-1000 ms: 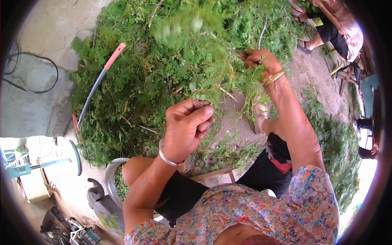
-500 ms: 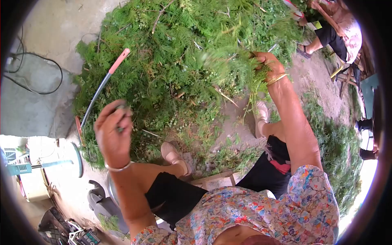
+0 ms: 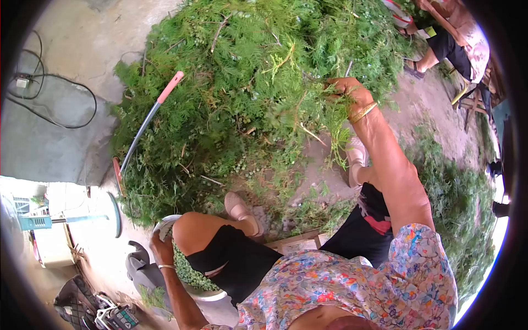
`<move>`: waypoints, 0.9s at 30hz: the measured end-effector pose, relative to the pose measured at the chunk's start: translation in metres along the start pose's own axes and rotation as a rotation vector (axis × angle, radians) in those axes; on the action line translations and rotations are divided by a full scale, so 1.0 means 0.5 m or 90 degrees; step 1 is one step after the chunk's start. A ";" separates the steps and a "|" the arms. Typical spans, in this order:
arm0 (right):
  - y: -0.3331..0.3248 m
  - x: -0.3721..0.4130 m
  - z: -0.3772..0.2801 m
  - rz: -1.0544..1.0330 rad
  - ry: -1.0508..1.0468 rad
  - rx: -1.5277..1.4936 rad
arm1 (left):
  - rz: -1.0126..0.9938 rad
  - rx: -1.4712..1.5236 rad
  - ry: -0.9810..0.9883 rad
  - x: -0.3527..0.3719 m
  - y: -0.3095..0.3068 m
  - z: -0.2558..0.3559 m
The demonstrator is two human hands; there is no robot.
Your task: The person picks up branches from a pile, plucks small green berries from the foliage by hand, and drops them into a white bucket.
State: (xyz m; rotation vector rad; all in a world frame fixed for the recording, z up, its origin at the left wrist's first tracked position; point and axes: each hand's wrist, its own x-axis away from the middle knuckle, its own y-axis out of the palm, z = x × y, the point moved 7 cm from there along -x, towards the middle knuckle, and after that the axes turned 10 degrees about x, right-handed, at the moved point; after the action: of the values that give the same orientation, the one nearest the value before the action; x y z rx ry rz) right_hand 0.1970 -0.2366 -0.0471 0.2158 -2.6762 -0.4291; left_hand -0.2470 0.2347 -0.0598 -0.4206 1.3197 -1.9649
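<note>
My right hand (image 3: 345, 89) is stretched forward and closed on a leafy green branch (image 3: 324, 113) at the edge of a big pile of cut greenery (image 3: 247, 82). My left hand (image 3: 163, 248) is low at my left side, over the rim of a metal bowl (image 3: 165, 224) filled with small green berries (image 3: 188, 271). Whether its fingers hold anything cannot be made out. My knees and sandalled feet (image 3: 240, 209) lie between the two hands.
A pink-handled metal rod (image 3: 147, 121) lies on the left side of the pile. Black cable (image 3: 55, 110) runs over the concrete at left. Another seated person (image 3: 451, 38) is at the top right. Bags and a pedestal fan base (image 3: 113, 212) sit at lower left.
My left hand has dropped from in front of me, out to the left, then down to the bowl of berries. My right hand has stayed on the branch, shifting slightly.
</note>
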 end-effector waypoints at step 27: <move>-0.007 -0.034 0.069 0.054 0.056 -0.011 | -0.284 0.629 0.400 -0.071 0.189 0.810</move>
State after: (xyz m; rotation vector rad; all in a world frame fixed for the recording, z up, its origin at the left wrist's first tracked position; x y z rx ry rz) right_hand 0.1979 -0.2269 -0.0848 0.1121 -2.5830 -0.4066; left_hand 0.0639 -0.0287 0.0305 0.4592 0.4076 -2.9631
